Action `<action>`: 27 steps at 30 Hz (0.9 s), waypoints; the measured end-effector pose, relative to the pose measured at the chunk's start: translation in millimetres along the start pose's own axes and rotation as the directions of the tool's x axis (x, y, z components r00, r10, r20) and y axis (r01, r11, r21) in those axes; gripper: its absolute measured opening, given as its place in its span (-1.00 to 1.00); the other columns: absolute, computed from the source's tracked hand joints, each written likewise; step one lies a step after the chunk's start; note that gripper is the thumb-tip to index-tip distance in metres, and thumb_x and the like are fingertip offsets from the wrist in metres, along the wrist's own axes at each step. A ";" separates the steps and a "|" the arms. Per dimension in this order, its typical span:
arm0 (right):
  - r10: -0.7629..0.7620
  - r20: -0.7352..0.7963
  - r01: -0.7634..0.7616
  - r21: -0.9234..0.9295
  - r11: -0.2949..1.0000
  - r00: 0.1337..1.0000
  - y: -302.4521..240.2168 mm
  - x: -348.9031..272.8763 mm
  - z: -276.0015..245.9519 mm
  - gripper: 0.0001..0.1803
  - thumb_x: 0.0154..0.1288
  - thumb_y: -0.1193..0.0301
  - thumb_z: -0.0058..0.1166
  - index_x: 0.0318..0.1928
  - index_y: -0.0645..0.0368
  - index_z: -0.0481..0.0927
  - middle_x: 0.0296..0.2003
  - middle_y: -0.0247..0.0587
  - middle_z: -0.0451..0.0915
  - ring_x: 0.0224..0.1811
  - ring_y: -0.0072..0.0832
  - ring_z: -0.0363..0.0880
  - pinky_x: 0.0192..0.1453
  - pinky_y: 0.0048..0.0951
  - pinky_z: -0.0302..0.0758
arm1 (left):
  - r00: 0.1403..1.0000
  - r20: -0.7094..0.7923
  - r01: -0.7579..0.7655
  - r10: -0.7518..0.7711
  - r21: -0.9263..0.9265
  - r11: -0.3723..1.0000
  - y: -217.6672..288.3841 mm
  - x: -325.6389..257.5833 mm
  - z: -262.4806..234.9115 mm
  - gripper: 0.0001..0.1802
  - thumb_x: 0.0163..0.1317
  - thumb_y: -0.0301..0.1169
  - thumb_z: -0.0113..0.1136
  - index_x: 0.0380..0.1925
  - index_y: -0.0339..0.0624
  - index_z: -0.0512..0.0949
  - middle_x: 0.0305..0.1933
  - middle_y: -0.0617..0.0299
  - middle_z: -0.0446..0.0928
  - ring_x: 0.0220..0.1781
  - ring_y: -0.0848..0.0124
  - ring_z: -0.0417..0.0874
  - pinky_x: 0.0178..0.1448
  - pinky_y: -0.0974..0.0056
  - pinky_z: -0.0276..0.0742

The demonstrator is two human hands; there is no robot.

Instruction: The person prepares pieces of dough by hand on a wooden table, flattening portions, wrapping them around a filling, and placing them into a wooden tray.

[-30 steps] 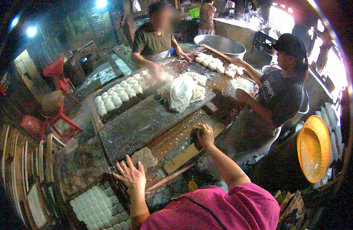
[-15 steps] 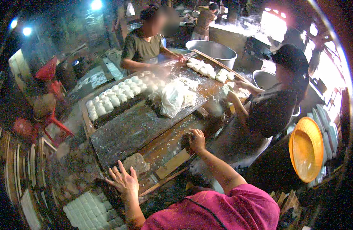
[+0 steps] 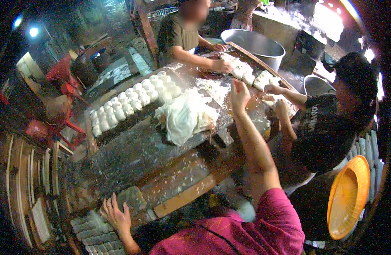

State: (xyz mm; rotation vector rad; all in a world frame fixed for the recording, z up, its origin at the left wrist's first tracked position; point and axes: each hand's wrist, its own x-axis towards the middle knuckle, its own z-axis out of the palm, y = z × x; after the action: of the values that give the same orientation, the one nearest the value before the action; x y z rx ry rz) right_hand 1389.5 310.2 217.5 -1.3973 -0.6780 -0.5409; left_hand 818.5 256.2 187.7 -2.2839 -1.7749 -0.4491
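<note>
Right of the white cloth point(image 3: 184, 117), the right hand point(image 3: 239, 97) curls, grip unclear; on the cloth's near left, the left hand point(image 3: 117, 216) spreads beside a block point(image 3: 134, 199).

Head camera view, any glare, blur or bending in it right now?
In the head view, glare whitens the opening at upper right; a lamp glows at upper left; corners are dark and grainy; boards curve near the left rim; a blurred patch covers one co-worker's head.
</note>
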 end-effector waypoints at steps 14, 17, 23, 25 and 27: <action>0.204 0.119 -0.149 -0.361 0.920 0.972 164.5 88.2 60.7 -0.80 0.15 0.27 -0.07 -0.30 0.07 0.55 -0.25 -0.09 0.54 -0.15 -0.13 0.49 -0.04 -0.21 0.38 | 0.998 0.052 0.032 -0.030 -0.038 0.999 11.1 7.8 8.6 -0.47 0.03 -0.28 0.05 0.06 -0.15 0.38 0.02 -0.01 0.36 0.20 0.04 0.21 0.27 0.00 0.06; 0.366 0.035 -0.294 -0.526 0.798 0.930 165.0 93.3 56.4 -0.75 0.10 0.27 -0.04 -0.27 0.09 0.59 -0.32 -0.06 0.59 -0.20 -0.15 0.54 -0.06 -0.21 0.41 | 0.996 0.082 0.034 -0.031 -0.039 0.999 11.0 9.0 7.0 -0.48 0.05 -0.27 0.03 0.07 -0.13 0.38 0.05 -0.01 0.35 0.21 0.05 0.20 0.28 0.00 0.04; 0.240 0.081 -0.012 -0.931 0.364 0.967 272.0 117.4 20.4 -0.70 0.03 0.26 0.00 -0.23 0.15 0.54 -0.27 -0.07 0.55 -0.14 -0.23 0.52 -0.09 -0.29 0.45 | 0.999 0.043 -0.005 0.004 0.008 1.000 4.5 9.0 12.3 -0.49 0.01 -0.29 0.05 0.05 -0.10 0.40 0.05 0.01 0.36 0.21 0.06 0.20 0.28 -0.03 0.01; 0.542 0.157 0.066 -0.981 0.183 0.826 264.4 121.8 35.1 -0.71 0.06 0.25 0.00 -0.21 0.10 0.53 -0.31 -0.10 0.54 -0.15 -0.28 0.52 -0.12 -0.31 0.46 | 0.996 0.040 0.074 -0.075 0.028 0.997 2.3 -8.6 3.4 -0.49 -0.01 -0.30 0.07 0.04 -0.08 0.40 0.05 0.02 0.35 0.21 0.06 0.20 0.28 -0.04 0.01; 0.154 0.221 0.136 -0.892 0.432 0.963 288.1 114.3 21.2 -0.66 0.17 0.16 -0.12 -0.15 0.07 0.52 -0.20 -0.12 0.55 -0.14 -0.31 0.53 -0.12 -0.27 0.47 | 0.994 0.010 0.106 -0.106 -0.038 0.994 12.4 -2.5 -5.3 -0.47 -0.04 -0.30 0.10 0.03 -0.07 0.41 0.05 0.02 0.35 0.20 0.06 0.22 0.28 -0.05 0.02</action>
State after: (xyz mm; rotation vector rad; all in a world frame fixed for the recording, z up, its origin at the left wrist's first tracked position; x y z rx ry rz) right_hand 1670.2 368.1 97.5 -2.5678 -0.5961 -0.7666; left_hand 829.4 249.0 191.9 -2.2272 -1.9140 -0.4971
